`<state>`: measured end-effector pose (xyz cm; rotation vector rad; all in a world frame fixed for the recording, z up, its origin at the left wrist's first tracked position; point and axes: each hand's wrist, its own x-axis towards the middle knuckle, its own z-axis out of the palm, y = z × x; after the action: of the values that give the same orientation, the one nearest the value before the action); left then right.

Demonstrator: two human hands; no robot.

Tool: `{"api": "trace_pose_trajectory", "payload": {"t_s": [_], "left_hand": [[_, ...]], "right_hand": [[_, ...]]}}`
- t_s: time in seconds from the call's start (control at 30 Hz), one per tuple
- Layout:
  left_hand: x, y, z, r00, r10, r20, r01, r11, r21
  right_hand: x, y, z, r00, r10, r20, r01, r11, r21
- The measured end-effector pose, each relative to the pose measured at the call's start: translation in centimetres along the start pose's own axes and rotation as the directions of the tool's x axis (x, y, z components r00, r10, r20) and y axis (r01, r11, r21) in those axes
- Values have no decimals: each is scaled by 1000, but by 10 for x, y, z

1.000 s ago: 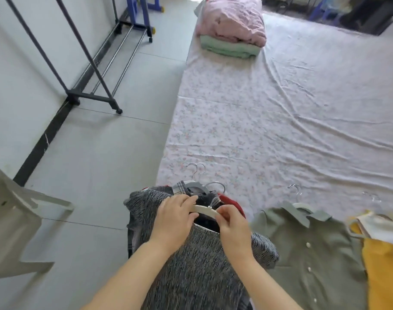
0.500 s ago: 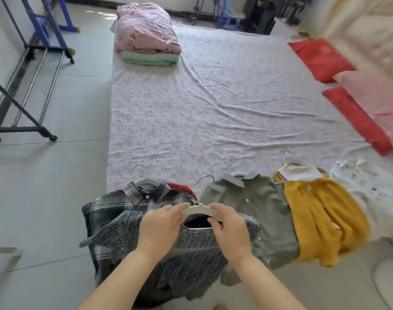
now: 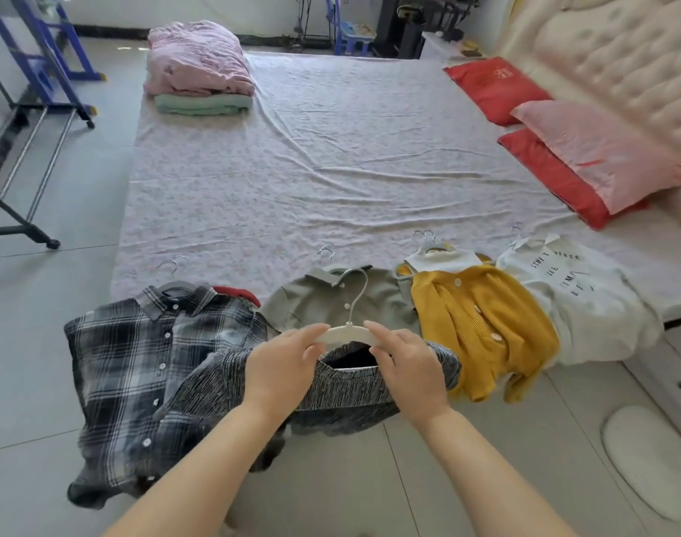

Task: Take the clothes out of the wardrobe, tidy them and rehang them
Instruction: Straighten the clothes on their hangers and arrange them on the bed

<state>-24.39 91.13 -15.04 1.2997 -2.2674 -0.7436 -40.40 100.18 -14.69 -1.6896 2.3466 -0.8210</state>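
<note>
Bed [image 3: 331, 168] underneath, clothes [image 3: 482, 323] lined along its near edge. Held up just off that edge, the grey knit top [image 3: 342, 385] looks soft and light, likely to sag. The white hanger [image 3: 346, 332] in its neckline is the stiff part to hold. The left hand [image 3: 280, 362] and right hand [image 3: 408, 362] pinch its arms.

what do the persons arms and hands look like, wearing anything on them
The left hand and right hand are bare: no gloves, rings or bracelets show. The forearms are bare too, down to the bottom edge of the picture, with no sleeve, cuff or watch in view.
</note>
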Motion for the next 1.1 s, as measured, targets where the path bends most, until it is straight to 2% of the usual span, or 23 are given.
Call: {"api": "trace_pose_trajectory", "payload": {"t_s": [0.2,0.37,0.6,0.9,1.1], "left_hand": [[-23,66,39,997,-76,19,77,996,-52],[-16,83,56,992,-116,40,119,991,-70],[39,71,82,984,-143,102,149,987,-53],[161,37,112,967,-181,180,195,979,-61],[217,17,132,946,-253,204,269,962,-54]], "right_hand": [[-21,54,-55,998,-60,13,60,998,2],[-10,81,-66,995,-88,51,89,996,-11],[39,110,-48,993,-64,97,65,998,-10],[153,146,-5,986,-4,164,6,1000,-12],[207,170,28,974,28,223,-30,1000,7]]}}
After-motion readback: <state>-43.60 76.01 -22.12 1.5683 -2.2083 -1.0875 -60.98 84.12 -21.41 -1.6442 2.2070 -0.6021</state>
